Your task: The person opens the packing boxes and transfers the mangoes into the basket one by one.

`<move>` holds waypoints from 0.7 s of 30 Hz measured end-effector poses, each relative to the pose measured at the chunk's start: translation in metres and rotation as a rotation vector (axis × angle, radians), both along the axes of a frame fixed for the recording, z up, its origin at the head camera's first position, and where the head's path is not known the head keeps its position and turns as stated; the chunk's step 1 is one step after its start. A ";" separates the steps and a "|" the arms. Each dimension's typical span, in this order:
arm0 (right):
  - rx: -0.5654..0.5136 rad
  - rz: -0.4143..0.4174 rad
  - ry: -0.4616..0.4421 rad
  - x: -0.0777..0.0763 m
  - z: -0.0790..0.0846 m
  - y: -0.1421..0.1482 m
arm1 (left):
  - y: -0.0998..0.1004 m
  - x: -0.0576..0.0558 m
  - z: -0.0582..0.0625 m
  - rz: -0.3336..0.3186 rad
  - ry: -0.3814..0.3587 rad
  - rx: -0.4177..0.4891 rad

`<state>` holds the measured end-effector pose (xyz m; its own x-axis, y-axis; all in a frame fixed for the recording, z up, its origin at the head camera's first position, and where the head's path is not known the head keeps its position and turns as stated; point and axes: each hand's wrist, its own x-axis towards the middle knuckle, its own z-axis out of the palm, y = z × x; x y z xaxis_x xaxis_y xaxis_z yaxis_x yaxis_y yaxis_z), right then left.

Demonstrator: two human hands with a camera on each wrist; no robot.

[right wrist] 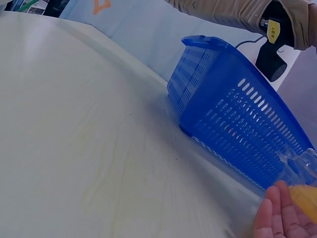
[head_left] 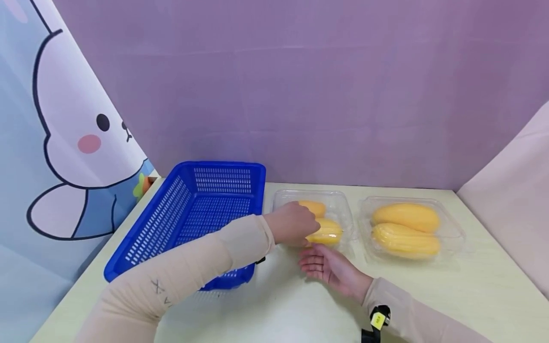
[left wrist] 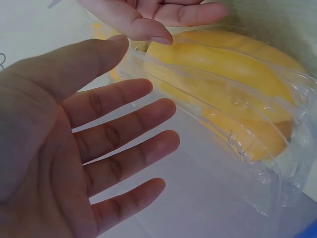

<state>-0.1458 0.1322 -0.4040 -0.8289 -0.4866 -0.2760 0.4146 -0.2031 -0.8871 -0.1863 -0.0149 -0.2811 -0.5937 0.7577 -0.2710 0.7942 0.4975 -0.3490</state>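
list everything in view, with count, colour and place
basket: 1, blue, left on the table
boxes: 2, clear, right of the basket
fruit: 4, yellow, two in each box
table: 1, pale, below
back cloth: 1, purple, behind
rabbit cloth: 1, blue and white, left
side cloth: 1, pale pink, right
clutter: uncounted, mixed, right wrist view's top left
wrist cameras: 2, black, yellow-labelled, one per wrist
sleeves: 2, beige, on both arms
left grip: 1, bare, at the left box
right grip: 1, bare, in front of left box

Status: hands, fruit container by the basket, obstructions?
Left hand open at the fruit container; right hand open in front. Container beside the blue basket, two yellow fruits inside. Left sleeve blocks part of the basket in head view.
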 end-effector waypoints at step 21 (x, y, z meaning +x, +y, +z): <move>0.011 -0.112 -0.002 0.002 0.005 -0.001 | 0.016 0.005 -0.008 -0.054 0.059 -0.047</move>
<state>-0.1438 0.1309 -0.3990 -0.8772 -0.3881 -0.2828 0.3920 -0.2386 -0.8885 -0.1816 0.0012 -0.2894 -0.5680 0.7766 -0.2727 0.7970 0.4362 -0.4178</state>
